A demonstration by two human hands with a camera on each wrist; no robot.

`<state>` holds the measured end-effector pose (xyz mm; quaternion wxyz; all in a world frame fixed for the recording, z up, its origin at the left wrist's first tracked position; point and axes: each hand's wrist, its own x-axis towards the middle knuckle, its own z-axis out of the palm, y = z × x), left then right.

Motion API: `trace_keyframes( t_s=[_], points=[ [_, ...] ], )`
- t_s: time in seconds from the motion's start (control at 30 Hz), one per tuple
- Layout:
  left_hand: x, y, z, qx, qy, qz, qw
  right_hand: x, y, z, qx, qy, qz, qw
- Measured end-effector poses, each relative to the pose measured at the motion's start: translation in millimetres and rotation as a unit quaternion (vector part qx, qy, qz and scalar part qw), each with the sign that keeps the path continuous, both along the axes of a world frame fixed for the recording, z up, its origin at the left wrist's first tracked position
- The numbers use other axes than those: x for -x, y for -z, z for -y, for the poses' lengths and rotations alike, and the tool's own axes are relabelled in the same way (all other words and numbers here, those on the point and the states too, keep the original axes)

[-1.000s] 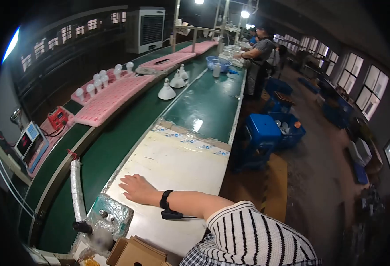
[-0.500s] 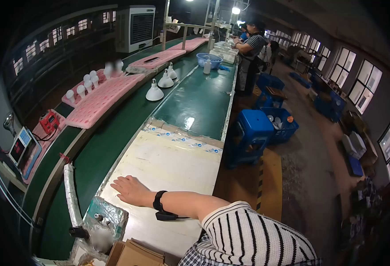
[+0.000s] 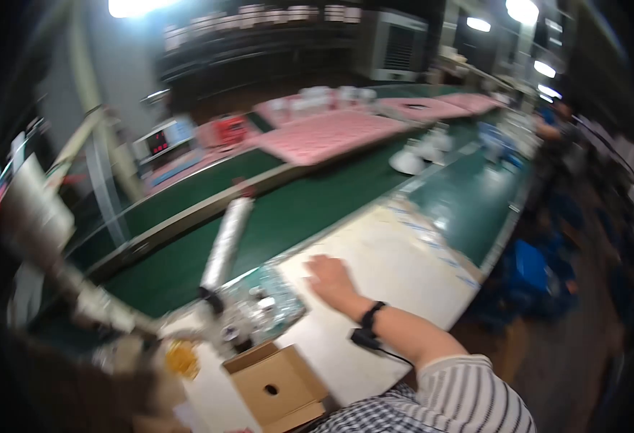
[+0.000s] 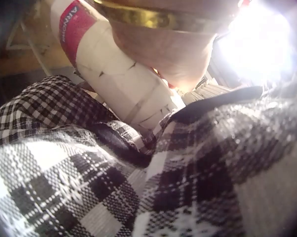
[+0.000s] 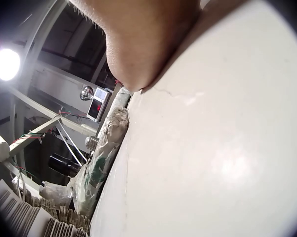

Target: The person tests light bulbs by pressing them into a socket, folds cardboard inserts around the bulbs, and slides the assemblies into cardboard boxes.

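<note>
The right hand (image 3: 331, 283) rests palm down on the white board (image 3: 382, 252), its fingers relaxed and holding nothing. In the right wrist view the heel of that hand (image 5: 143, 44) lies against the white surface (image 5: 212, 148). Left of the hand is a plastic-wrapped green pad (image 3: 277, 299) with small metal parts on it. The left hand is outside the head view; the left wrist view shows only its heel (image 4: 173, 54) below a gold band, beside a white roll (image 4: 118, 79) with a red label and above checked cloth (image 4: 64, 182). Its fingers are hidden.
An open cardboard box (image 3: 281, 386) stands at the near edge. A silver-wrapped tube (image 3: 227, 242) leans by the green belt (image 3: 302, 202). Beyond are pink foam trays (image 3: 331, 137), white lamp shades (image 3: 407, 160), a meter (image 3: 164, 141) and a blue basket (image 3: 494, 141).
The head view has swung left, so the scene sits further right and is blurred. The cardboard box shows more fully. The right hand stays on the board.
</note>
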<state>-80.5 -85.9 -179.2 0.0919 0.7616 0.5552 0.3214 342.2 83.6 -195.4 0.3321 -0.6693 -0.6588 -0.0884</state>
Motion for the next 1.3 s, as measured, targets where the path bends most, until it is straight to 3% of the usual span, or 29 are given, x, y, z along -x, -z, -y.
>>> trace_keyframes(
  t_s=[0.1,0.4,0.47,0.53,0.8,1.07,1.3],
  points=[
    [10,11,-1,0.022,-0.034,0.003,0.999,-2,15,-7,-0.003,-0.012,0.056,0.998],
    [7,-5,8,0.028,-0.074,0.021,0.997,-23,36,-14,0.062,-0.038,0.059,0.996],
    [5,-3,8,0.015,-0.078,0.020,0.997,-18,32,-13,0.020,-0.025,0.072,0.997],
    [7,-4,8,0.001,-0.067,0.029,0.997,4,-17,0,0.140,-0.012,0.117,0.983],
    [8,1,10,0.004,-0.066,0.035,0.997,-4,-6,-4,0.109,-0.034,0.129,0.985],
    [8,3,10,0.004,-0.070,0.032,0.997,9,-26,6,0.128,-0.038,0.122,0.984],
    [8,1,10,-0.005,-0.069,0.029,0.997,-5,-2,1,0.095,-0.027,0.153,0.983]
  ],
)
